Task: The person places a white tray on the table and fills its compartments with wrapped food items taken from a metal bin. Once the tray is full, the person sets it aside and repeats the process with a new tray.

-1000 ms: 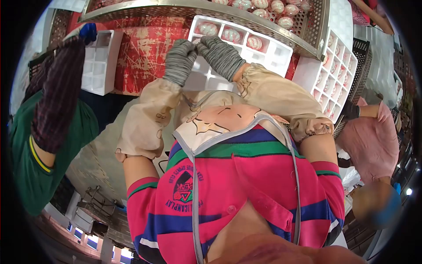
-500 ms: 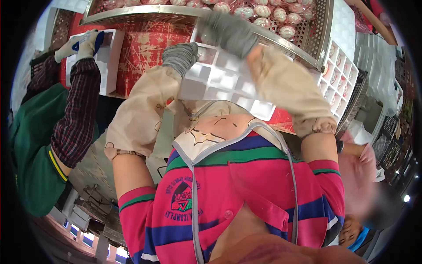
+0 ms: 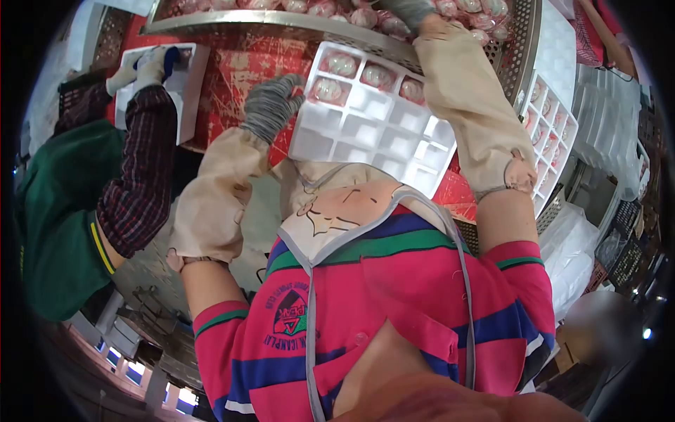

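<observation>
A white compartment tray (image 3: 344, 133) lies slightly tilted before me, with several plastic-wrapped white-and-red balls (image 3: 342, 65) in its far cells; its nearer cells hold nothing. My left hand (image 3: 273, 104), in a grey knit glove, has its fingers curled at the tray's left edge. My right hand (image 3: 408, 10), also grey-gloved, reaches over the perforated metal bin (image 3: 295, 20) among more wrapped balls (image 3: 363, 17). The top of the picture cuts that hand off, so its fingers and anything in them are hidden.
A co-worker's gloved hands (image 3: 151, 67) are at a white box (image 3: 184, 91) on the left, on the scratched red table (image 3: 235, 63). Another compartment tray (image 3: 547, 133) with wrapped balls stands right. Beyond it are stacked clear plastic trays (image 3: 594, 119).
My right hand has moved from over the tray up into the bin. Wrapped balls in the tray's far cells now show. My left hand has shifted slightly left and down.
</observation>
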`<state>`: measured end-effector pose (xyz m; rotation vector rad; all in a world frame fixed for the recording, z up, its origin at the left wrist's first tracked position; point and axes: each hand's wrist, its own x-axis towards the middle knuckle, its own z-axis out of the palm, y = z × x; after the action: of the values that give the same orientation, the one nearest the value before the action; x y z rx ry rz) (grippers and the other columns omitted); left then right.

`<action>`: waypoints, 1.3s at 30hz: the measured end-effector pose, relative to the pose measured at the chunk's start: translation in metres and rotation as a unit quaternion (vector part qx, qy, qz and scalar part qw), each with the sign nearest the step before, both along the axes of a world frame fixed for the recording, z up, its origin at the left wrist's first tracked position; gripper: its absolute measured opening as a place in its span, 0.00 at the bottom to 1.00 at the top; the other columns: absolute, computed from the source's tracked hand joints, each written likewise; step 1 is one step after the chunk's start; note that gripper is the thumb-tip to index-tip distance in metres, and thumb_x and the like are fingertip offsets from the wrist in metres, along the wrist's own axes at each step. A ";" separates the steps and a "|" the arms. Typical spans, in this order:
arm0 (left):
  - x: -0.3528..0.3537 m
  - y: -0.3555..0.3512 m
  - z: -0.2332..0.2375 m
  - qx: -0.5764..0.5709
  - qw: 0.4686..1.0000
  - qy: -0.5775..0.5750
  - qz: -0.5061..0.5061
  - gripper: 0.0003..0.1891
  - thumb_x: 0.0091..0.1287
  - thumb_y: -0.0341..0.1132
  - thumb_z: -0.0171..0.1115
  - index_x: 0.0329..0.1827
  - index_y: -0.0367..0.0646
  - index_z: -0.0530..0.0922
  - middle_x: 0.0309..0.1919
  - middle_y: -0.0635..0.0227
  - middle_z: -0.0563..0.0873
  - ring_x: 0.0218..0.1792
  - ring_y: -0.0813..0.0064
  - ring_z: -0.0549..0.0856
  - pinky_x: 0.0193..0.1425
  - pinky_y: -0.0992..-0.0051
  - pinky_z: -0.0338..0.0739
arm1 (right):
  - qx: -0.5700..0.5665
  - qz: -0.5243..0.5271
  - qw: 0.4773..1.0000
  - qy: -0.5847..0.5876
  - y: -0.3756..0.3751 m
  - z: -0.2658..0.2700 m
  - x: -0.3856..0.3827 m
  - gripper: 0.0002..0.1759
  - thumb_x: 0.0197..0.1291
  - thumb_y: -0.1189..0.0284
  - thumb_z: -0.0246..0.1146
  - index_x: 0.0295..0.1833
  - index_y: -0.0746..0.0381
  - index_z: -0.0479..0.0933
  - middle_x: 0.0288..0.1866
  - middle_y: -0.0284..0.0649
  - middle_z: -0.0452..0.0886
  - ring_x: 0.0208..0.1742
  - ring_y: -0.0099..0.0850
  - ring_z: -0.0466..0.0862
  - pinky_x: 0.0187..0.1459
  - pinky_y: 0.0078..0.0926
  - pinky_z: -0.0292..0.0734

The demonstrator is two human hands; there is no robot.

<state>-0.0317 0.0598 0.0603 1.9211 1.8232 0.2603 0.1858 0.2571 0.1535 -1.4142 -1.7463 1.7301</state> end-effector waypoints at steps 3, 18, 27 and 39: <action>-0.003 -0.004 -0.005 -0.038 0.994 -0.081 0.062 0.16 0.59 0.35 0.67 0.50 0.45 0.80 0.39 0.61 0.86 0.37 0.65 0.86 0.45 0.68 0.79 | -0.120 -0.080 0.960 0.240 -0.025 -0.005 0.016 0.22 0.54 0.63 0.65 0.53 0.61 0.73 0.41 0.37 0.78 0.39 0.29 0.80 0.36 0.30 0.79; 0.091 -0.031 0.016 -0.158 0.700 -0.655 0.235 0.26 0.62 0.29 0.64 0.62 0.29 0.69 0.43 0.60 0.83 0.37 0.71 0.85 0.37 0.76 0.82 | -0.018 -0.010 0.981 0.193 -0.171 -0.074 0.071 0.32 0.58 0.63 0.67 0.63 0.68 0.65 0.50 0.43 0.77 0.43 0.28 0.80 0.45 0.27 0.80; 0.121 -0.026 -0.014 -0.252 0.733 -0.557 0.298 0.16 0.64 0.26 0.60 0.55 0.35 0.74 0.39 0.58 0.85 0.31 0.67 0.87 0.27 0.76 0.79 | 0.450 0.285 0.836 -0.135 -0.146 -0.099 0.077 0.25 0.55 0.69 0.64 0.60 0.56 0.72 0.56 0.45 0.76 0.51 0.42 0.80 0.50 0.34 0.78; 0.117 -0.049 -0.046 -0.092 0.842 -0.459 0.267 0.13 0.62 0.31 0.63 0.48 0.34 0.78 0.31 0.59 0.86 0.27 0.71 0.86 0.28 0.73 0.79 | 0.545 0.369 0.751 -0.063 -0.144 -0.121 0.093 0.27 0.59 0.74 0.55 0.66 0.47 0.68 0.64 0.48 0.70 0.60 0.46 0.74 0.58 0.43 0.73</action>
<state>0.0858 0.0108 0.0145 0.8244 1.5340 0.9583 0.2786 0.1129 0.0324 -0.2929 -2.8503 0.4274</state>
